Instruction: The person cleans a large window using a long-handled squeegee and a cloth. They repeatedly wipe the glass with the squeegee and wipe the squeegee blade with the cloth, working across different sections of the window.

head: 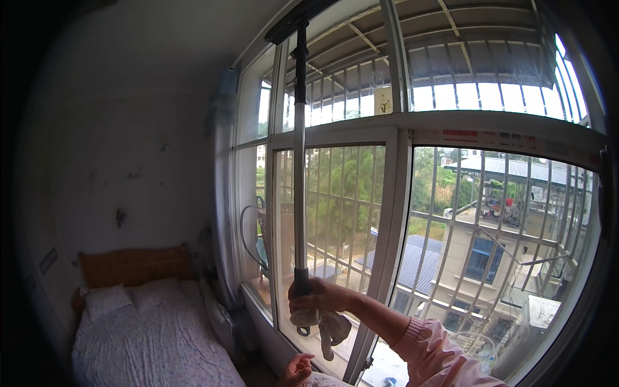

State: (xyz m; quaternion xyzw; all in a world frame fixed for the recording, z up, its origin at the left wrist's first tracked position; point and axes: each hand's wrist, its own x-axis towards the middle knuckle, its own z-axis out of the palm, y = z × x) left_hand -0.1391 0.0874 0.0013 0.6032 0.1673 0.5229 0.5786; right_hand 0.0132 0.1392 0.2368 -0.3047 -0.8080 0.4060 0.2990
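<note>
My right hand (316, 296) grips the black lower handle of a telescopic window-cleaning pole (300, 193), which stands nearly upright before the window. Between my fingers and hanging below them is a crumpled pale cloth (333, 334). At the top of the pole a long dark cleaning head (285, 29) lies across the upper pane; whether it touches the glass I cannot tell. My left hand (297, 370) is low at the bottom edge, its fingers loosely curled with nothing visible in them, and partly cut off.
White frames divide the window (399, 193) into upper and lower panes, with metal security bars (449, 251) outside. A curtain (225, 193) hangs at its left side. A bed (154, 338) with a wooden headboard (135, 266) stands to the left. Buildings and trees show beyond.
</note>
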